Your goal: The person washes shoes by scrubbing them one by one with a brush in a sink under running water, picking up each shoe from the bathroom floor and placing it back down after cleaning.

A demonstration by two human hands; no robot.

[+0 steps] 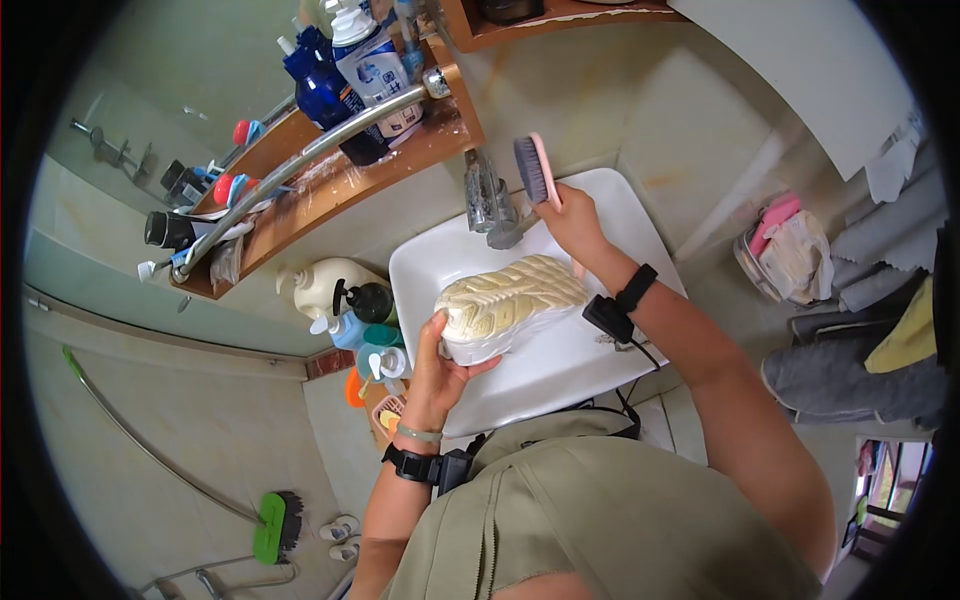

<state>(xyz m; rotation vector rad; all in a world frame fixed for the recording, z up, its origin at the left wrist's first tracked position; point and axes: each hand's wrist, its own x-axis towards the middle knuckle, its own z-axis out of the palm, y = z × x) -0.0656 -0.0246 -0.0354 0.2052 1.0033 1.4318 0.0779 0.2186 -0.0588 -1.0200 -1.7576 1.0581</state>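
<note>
A pale cream shoe point(512, 300) is held sole up over the white sink point(545, 385), its patterned tread facing me. My left hand point(445, 365) grips one end of it, thumb on the sole's edge and fingers underneath. Raised near the faucet point(487, 205), my right hand point(572, 225) is closed round a pink scrub brush point(537, 170) with dark grey bristles. The brush is apart from the shoe, its bristles turned to the left. Part of the shoe's upper is hidden beneath the sole.
A wooden shelf point(340, 185) with a metal rail holds several bottles above the sink's left. More pump bottles point(368, 302) crowd the sink's left side. Grey towels point(850, 375) hang at right. A green broom point(270, 527) stands at lower left.
</note>
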